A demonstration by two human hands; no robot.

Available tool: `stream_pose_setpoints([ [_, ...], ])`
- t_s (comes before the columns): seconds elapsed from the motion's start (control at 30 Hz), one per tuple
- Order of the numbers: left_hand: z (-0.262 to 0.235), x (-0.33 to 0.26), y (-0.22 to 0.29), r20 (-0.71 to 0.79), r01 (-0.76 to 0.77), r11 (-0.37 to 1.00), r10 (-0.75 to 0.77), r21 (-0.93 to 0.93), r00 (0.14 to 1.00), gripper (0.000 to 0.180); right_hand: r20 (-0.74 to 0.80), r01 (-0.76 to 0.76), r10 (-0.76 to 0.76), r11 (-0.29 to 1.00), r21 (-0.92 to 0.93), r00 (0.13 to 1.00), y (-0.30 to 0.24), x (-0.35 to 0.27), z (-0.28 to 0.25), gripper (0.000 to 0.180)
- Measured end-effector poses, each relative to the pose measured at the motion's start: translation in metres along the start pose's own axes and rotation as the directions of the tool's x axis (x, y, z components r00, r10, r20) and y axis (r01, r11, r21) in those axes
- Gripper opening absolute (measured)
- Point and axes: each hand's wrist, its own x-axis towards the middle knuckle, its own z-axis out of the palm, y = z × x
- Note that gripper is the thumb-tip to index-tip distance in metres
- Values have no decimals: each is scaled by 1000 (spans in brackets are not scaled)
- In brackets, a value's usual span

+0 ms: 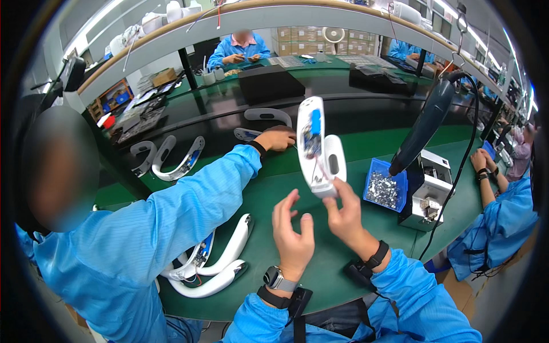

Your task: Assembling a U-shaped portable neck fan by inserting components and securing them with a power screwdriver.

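Head view, right grip: narrow, with thumb and fingers pressed around the lower end of a white curved housing. It takes only this end, probably so that the inner side stays uncovered.
Head view, left grip: wide, the fingers parted and curved, apparently holding nothing. It is just beside the lower end of the housing, perhaps so near in order to give support.
White housing: in the air above the green counter, nearly upright, its bend downward. A blue part and some wires show inside the longer arm; this pose seems good for looking into it.
Blue bin: on the counter, to the right of the housing. Small metal pieces lie inside, and the walls keep them together.
Dark power tool: hangs above the counter with its tip over the bin, I think so that it is easy to reach.
Silver device: box-shaped, standing just beside the bin.
Co-worker's hand: stretches from a blue sleeve toward two more housings farther back. The fingers are small and partly hidden here, so I cannot tell if they touch.
Housings at lower left: lie close together on the counter, beside the co-worker's sleeve, maybe grouped to save space.
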Motion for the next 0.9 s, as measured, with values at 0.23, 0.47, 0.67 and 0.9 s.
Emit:
stream_pose_setpoints([
  [0.23,22,-12,-18,336,179,983,-183,42,924,21,81,-152,244,799,-582,966,18,114,-37,27],
  [0.47,23,-13,-21,546,210,960,-278,184,790,21,93,-108,274,635,-765,957,122,149,-33,24],
  [0.67,23,-16,-20,538,142,976,-211,167,816,23,145,-106,380,566,-818,913,189,146,-29,25],
  [0.9,17,-18,-21,554,143,969,-233,201,799,22,249,-59,154,935,-350,956,70,125,19,34],
])
